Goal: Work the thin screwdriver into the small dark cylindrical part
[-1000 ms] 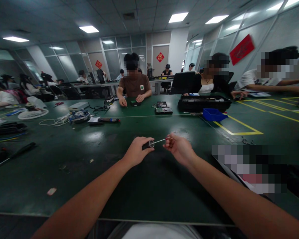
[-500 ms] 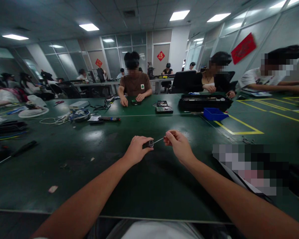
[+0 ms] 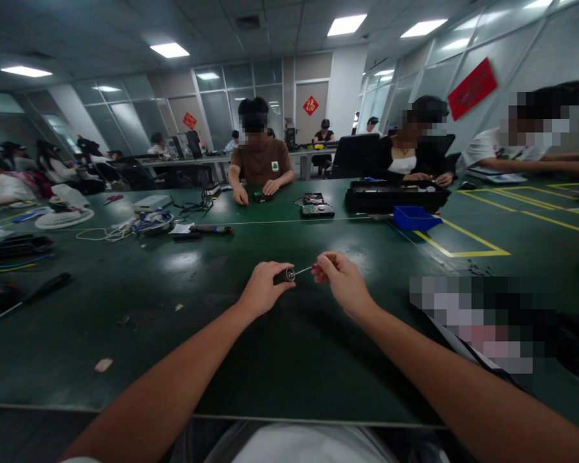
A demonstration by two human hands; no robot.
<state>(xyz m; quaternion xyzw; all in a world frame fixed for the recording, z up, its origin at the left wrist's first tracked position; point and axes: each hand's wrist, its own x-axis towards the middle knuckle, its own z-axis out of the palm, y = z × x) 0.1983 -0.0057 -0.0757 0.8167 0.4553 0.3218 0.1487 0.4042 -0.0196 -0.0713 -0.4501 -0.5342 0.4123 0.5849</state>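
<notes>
Above the middle of the green table, my left hand [image 3: 263,289] is closed around a short dark cylinder [image 3: 282,276], its round, light-rimmed end turned to the right. A thin metal rod [image 3: 303,271] runs from that end to my right hand [image 3: 342,283]. The fingers of my right hand are pinched on the rod's far end. Whatever handle or tip the rod has there is hidden by the fingers. How deep the rod reaches into the cylinder cannot be seen.
Across the green table [image 3: 174,360] sits a person in a brown shirt [image 3: 260,164]. A blue bin [image 3: 415,218] stands before a long black housing [image 3: 395,196]. A black-handled screwdriver [image 3: 48,287] lies left. Opened drives [image 3: 317,206], a white fan [image 3: 64,217] and cables [image 3: 110,231] lie further back.
My right hand has come slightly left toward the cylinder, and a little less of the rod shows between my hands. The co-worker behind the black housing has lowered a hand.
</notes>
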